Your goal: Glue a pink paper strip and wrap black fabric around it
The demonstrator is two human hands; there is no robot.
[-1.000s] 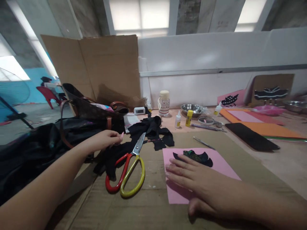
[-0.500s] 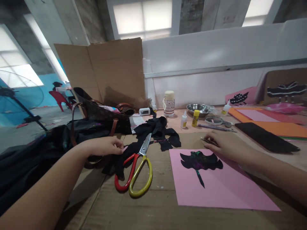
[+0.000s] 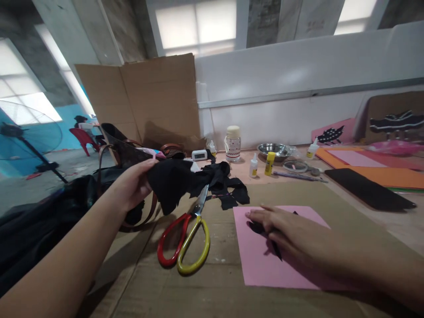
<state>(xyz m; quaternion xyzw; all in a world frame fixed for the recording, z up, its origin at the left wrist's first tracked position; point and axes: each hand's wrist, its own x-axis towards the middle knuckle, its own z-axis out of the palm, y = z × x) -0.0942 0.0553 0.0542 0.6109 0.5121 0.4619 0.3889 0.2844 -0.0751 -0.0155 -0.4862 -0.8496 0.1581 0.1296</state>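
Observation:
My left hand (image 3: 134, 185) is closed on the edge of a black cloth scrap (image 3: 170, 181), lifted above the cardboard. Just right of it lie large scissors (image 3: 195, 240) with one red and one yellow handle, blades partly under black scraps (image 3: 218, 179). My right hand (image 3: 281, 232), slightly blurred, is over a pink paper sheet (image 3: 247, 263), its fingers pressed together and pointing left. Beneath it, a black cut-out shape (image 3: 276, 251) on the sheet is mostly covered. Whatever those right fingers hold is hidden.
A glue stick (image 3: 270, 163), a glue bottle (image 3: 253, 167), a metal bowl (image 3: 273, 151) and a jar (image 3: 233, 143) stand behind the cardboard (image 3: 225, 296). A black phone-like slab (image 3: 369, 189) and coloured paper (image 3: 397, 176) lie right. A handbag (image 3: 124, 150) sits left.
My left hand has raised a black cloth scrap from beside the scissors. My right hand has moved left across the pink sheet, over the cut-out; the thin tool it held no longer shows.

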